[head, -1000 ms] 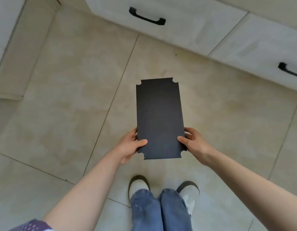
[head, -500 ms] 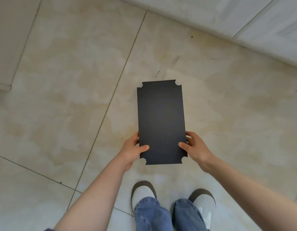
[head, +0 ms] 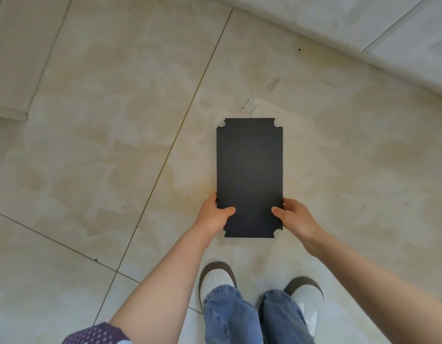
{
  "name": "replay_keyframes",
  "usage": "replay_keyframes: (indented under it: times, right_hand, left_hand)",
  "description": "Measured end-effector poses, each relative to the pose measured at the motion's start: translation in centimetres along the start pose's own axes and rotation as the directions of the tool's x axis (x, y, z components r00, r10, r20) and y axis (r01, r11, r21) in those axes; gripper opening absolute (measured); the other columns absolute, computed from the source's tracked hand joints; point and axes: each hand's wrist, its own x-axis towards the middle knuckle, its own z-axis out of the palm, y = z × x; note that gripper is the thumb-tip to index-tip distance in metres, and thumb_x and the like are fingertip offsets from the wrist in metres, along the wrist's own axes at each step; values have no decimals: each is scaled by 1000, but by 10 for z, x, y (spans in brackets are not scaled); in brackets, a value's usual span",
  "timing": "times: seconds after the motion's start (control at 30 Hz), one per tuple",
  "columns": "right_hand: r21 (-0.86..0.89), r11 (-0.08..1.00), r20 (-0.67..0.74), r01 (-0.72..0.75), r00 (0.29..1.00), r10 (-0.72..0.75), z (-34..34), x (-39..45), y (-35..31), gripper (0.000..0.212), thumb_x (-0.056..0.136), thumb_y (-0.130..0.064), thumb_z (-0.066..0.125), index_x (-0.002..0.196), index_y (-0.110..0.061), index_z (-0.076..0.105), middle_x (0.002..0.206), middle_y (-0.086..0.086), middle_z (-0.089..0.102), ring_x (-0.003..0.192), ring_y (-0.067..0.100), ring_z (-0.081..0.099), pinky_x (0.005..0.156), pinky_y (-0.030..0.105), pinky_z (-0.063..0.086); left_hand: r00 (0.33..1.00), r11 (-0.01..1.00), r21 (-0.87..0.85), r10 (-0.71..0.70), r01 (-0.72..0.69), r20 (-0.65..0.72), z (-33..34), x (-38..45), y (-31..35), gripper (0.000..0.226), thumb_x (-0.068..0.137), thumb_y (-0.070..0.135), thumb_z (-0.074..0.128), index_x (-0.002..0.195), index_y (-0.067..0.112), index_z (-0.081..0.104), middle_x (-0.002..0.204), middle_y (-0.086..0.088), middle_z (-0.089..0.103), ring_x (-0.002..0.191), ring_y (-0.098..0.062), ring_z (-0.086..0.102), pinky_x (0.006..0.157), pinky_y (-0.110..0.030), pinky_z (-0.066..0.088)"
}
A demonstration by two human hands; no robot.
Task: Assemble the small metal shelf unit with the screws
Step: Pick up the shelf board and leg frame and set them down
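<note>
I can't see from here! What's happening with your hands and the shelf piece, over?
Left hand and right hand grip black shelf panel. Panel over tiled floor. No screws seen.

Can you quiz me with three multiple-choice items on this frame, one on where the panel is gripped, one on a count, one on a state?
1. Where do the hands grip the black panel?
A. At the far end
B. On both long edges, near the end closest to the person
C. On one corner only

2. How many notched corners of the panel show?
A. Two
B. Three
C. Four

3. What is the panel's state?
A. Bare, nothing attached that shows
B. Screwed to a post
C. Bent in half

Answers:
1. B, the left hand and right hand each clamp a side edge close to the near end, thumbs on the upper face.
2. C, every corner has a curved cutout, none covered.
3. A, it is a flat dark sheet held over the tiled floor, with no post or screw in view.
</note>
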Motion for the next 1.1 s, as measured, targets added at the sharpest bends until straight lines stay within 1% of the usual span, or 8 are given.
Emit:
replay_keyframes:
  times: [0.07,0.13,0.3,0.43,0.57,0.7,0.9,1.1]
  right_hand:
    - [-94,996,-43,-9,999,5,-2,-10,-3,45,100,-20,50,143,-10,44,143,8,52,124,28,54,106,40,43]
    - [-148,989,-89,-20,996,7,-4,-22,-7,52,101,-24,48,149,-8,34,149,9,45,133,30,46,104,36,37]
    - [-210,978,-150,21,987,-54,-10,-77,-23,50,102,-23,46,147,-5,34,144,13,49,130,32,47,100,35,37]
    - [-281,956,-141,84,982,-128,-13,-139,-45,47,102,-19,47,145,-3,37,141,15,52,128,31,49,102,36,39]
    - [-352,915,-106,199,962,-250,-13,-215,-82,44,101,-18,49,142,-4,41,136,13,56,125,28,53,102,34,40]
    - [-390,860,-45,328,927,-373,-9,-298,-126,43,100,-18,51,142,-8,44,135,9,57,123,22,54,99,28,40]
    - [-413,744,47,525,829,-558,1,-423,-192,38,100,-17,52,137,-12,48,131,3,59,122,16,55,96,20,39]
    - [-360,656,103,663,727,-678,12,-546,-237,31,100,-18,52,131,-13,52,124,0,61,115,11,57,101,28,45]
  left_hand:
    - [1000,999,38,1,-1,-9,-2,-9,2,44,98,6,54,140,18,49,137,1,57,107,-18,60,91,-31,51]
    - [1000,998,65,10,-9,-21,-5,-23,6,40,98,5,53,135,19,51,136,-2,58,97,-13,58,83,-26,48]
    - [997,996,84,-11,17,-75,-20,-77,20,54,100,13,53,151,15,35,143,-9,52,103,-17,53,87,-26,41]
    - [979,996,59,72,-62,-189,-34,-135,37,45,101,13,50,145,16,43,120,-3,59,102,-15,53,83,-23,40]
    - [947,984,84,172,-155,-270,-53,-202,59,39,100,11,53,138,16,50,99,3,62,83,-6,55,64,-10,36]
    - [911,963,123,267,-240,-315,-72,-278,84,32,100,11,55,131,17,54,89,7,62,78,0,54,56,-1,39]
    - [836,929,96,363,-357,-412,-97,-402,117,24,96,8,54,116,21,60,86,9,68,77,7,56,62,1,37]
    - [692,873,15,397,-488,-602,-123,-521,130,23,94,4,57,102,25,61,79,14,69,74,10,60,61,-4,40]
